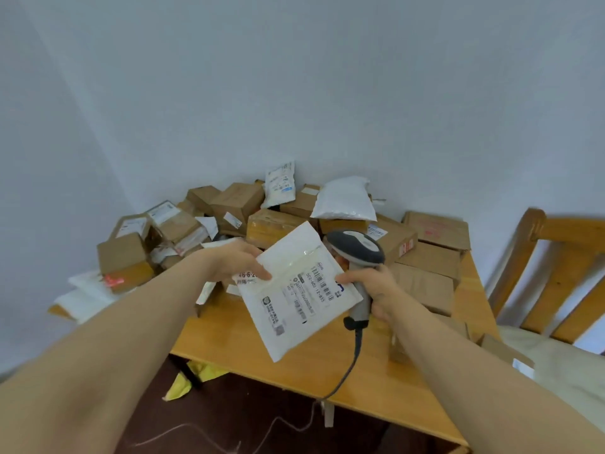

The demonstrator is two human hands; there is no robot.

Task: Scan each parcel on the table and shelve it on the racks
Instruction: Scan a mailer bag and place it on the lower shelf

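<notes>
Brown cardboard boxes [124, 257] crowd the tabletop [245, 348] at our left and behind. Our left hand [235, 260] pinches the white mailer [294, 316] by its upper-left edge, holding it above the tabletop, label up. The barcode [322, 283] slants down to the right, toward our right hand [376, 290], which wraps the handle of the scanner [357, 247] just beside the mailer's right edge. The scanner head sits past the mailer's upper-right edge; which way its window faces we cannot quite tell, so we judge it must tip over the barcode.
</notes>
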